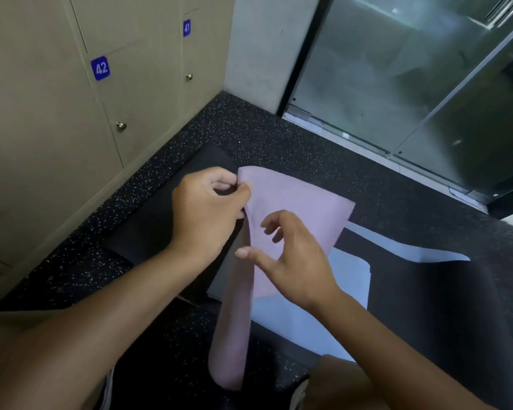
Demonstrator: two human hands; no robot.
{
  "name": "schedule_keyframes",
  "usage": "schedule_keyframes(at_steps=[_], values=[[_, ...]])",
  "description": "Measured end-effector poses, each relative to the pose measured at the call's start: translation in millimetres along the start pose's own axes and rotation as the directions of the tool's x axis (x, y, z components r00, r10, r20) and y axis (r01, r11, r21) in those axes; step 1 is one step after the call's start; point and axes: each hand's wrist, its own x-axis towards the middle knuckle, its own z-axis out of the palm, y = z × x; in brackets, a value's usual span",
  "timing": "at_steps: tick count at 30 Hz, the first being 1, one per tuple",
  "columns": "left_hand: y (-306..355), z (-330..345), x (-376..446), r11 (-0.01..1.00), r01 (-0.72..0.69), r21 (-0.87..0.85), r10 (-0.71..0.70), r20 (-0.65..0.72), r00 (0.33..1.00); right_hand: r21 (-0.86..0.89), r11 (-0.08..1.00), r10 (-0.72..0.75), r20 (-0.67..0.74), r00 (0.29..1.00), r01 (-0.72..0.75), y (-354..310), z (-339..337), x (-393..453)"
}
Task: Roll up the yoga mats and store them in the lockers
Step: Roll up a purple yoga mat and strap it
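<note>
The person looks down at a dark speckled floor (279, 137) in a corner next to a row of beige lockers (57, 113), and both hands work on a pink yoga mat (296, 214). The left hand (208, 205) pinches the upper left corner of the pink mat between the thumb and the curled fingers, and this corner is lifted from the floor. The right hand (290, 255) is just in front of the pink mat, near its middle, with the fingers spread and loosely bent; it grasps nothing, and I cannot tell if the fingertips touch the mat. The pink mat hangs in a long fold down from the left hand toward the person's legs, and its right part spreads wide above the other mats. Under it lies a black mat (166, 214) flat on the floor, close to the lockers, and a light blue mat (308, 321) lies under the pink one on the right side. Another dark mat (444, 306) lies over the light blue one at the right, with one edge turned up so the pale underside shows. The lockers are closed; two of them carry blue number plates, 42 (100, 68) and 41 (187, 28), and have small round knobs. Behind the mats stands a glass door (397, 84) with a metal frame.
</note>
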Motion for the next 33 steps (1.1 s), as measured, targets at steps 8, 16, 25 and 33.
schedule_keyframes(at_steps=[8,16,25,33], values=[[23,-40,-1,0.987,0.085,-0.139,-0.105,-0.143,0.984,-0.007,1.0,-0.003,0.058,0.998,0.004,-24,14,-25],[63,-81,-34,1.0,-0.008,-0.001,0.007,-0.34,0.94,-0.306,0.928,-0.308,-0.31,0.899,0.212,-45,-19,-52],[139,-103,-95,0.453,-0.578,0.679,0.711,0.115,0.693,-0.476,0.832,-0.503,-0.436,0.746,0.283,-79,-102,-95],[231,-74,-139,0.126,-0.766,0.63,0.784,0.41,0.466,-0.448,0.842,-0.524,-0.548,0.652,0.3,-104,-172,-151]])
